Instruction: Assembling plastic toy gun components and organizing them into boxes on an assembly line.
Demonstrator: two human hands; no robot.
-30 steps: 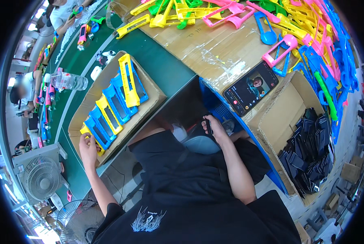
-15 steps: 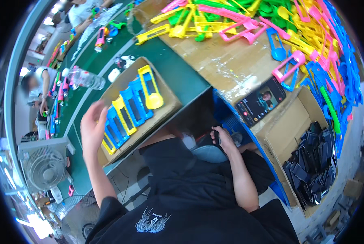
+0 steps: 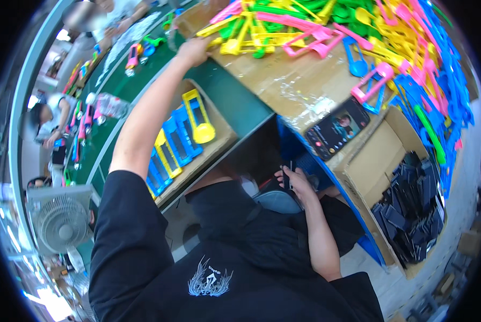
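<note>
My left arm stretches across the table to the left edge of the plastic pile. There my left hand (image 3: 194,52) has its fingers curled over a yellow plastic piece, mostly hidden beneath it. Under my forearm, a cardboard box (image 3: 221,140) holds a row of yellow and blue plastic frames (image 3: 177,140). One yellow frame with a round cup end (image 3: 202,130) lies at the row's right end. Low beside my lap, my right hand (image 3: 299,182) grips a slim black tool (image 3: 287,178) with a thin tip; its exact kind is unclear.
Yellow, pink, green and blue plastic pieces (image 3: 315,35) heap at the far right. A phone (image 3: 337,129) lies at the cardboard edge, beside a box of dark flat parts (image 3: 407,209). Left are a fan (image 3: 63,220), a clear bottle (image 3: 109,104) and people at the green table (image 3: 240,107).
My left hand has left the frames' box and moved far forward to the pile's left edge. My right hand stays low with the tool, its fingers slightly shifted.
</note>
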